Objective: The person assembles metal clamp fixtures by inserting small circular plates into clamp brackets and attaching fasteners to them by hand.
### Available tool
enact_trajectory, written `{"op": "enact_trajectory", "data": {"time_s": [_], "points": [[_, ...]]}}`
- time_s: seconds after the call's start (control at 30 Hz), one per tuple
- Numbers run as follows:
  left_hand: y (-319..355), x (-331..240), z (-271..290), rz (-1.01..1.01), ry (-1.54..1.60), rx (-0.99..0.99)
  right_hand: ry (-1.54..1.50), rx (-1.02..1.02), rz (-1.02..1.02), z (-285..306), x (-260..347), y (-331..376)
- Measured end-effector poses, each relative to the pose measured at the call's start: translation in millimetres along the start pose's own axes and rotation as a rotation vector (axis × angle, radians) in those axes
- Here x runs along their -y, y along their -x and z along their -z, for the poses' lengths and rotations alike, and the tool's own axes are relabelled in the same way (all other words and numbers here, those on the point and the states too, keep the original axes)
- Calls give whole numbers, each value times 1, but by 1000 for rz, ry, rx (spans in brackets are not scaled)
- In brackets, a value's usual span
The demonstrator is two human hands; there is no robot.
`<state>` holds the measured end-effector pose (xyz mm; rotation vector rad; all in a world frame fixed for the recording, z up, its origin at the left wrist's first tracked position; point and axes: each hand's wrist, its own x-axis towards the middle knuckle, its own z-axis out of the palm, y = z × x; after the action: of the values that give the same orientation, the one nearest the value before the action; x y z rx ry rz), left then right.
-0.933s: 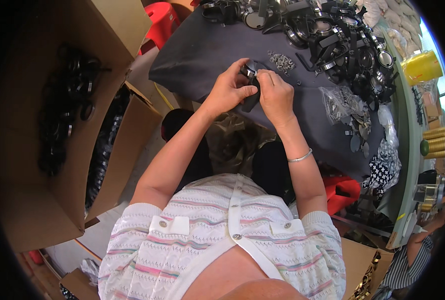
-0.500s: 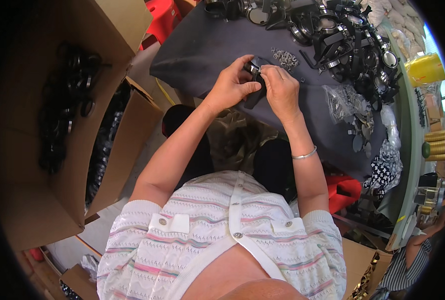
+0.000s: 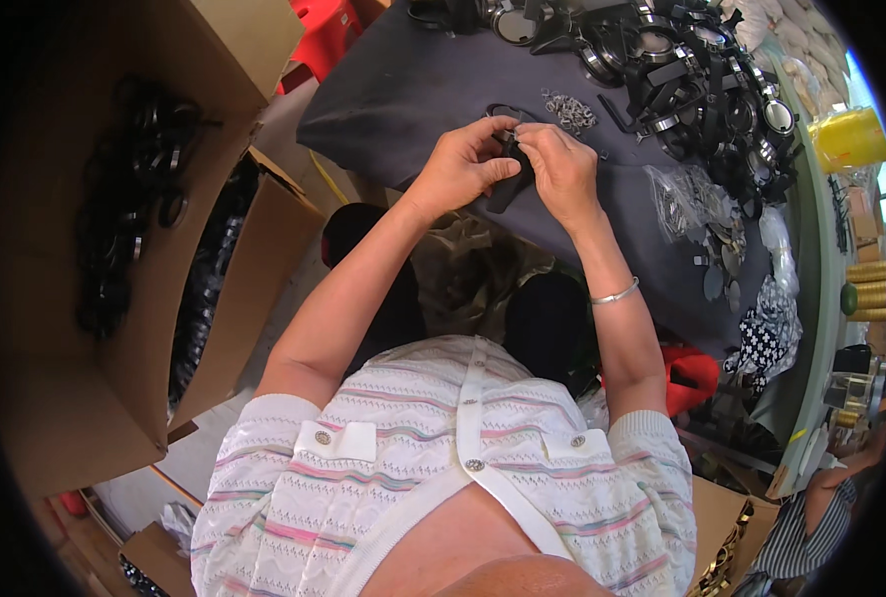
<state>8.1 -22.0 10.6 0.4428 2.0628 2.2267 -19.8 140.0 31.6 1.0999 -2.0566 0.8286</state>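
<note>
Above the dark surface (image 3: pixel 383 119), a black strap (image 3: pixel 504 198) is held in the fingers of the left hand (image 3: pixel 463 164), those of the right hand (image 3: pixel 564 174) pinched at its upper end, contents hidden, apparently fine two-handed work calling next for a steady left hold, small metal pieces (image 3: pixel 569 113) nearby, heaped watches (image 3: pixel 707 95) beyond.

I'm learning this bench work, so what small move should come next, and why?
Probably steady the black band with the left hand and work the right hand's fingertips at its upper part: both hands' fingertips meet there, while its lower end sticks out unsupported. The fingers hide the exact contact.
</note>
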Motion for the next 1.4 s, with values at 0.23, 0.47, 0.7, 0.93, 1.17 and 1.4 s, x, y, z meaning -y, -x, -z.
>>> {"op": "enact_trajectory", "data": {"time_s": [0.23,0.47,0.7,0.93,1.17,1.4], "points": [[-1,-1,-6,40,53,-148,139,-53,-78,-9,8,9],[-1,2,-17,6,-56,-279,92,-85,-400,41,-14,31],[-14,3,-12,-28,-78,-306,291,300,-608,63,-70,38],[-10,8,-17,-197,-283,-371,276,371,-392,73,-71,34],[4,-1,-24,-93,-192,-386,57,169,-495,58,-47,41],[-4,0,-17,-46,-109,-298,420,341,-297,62,-44,33]]}}
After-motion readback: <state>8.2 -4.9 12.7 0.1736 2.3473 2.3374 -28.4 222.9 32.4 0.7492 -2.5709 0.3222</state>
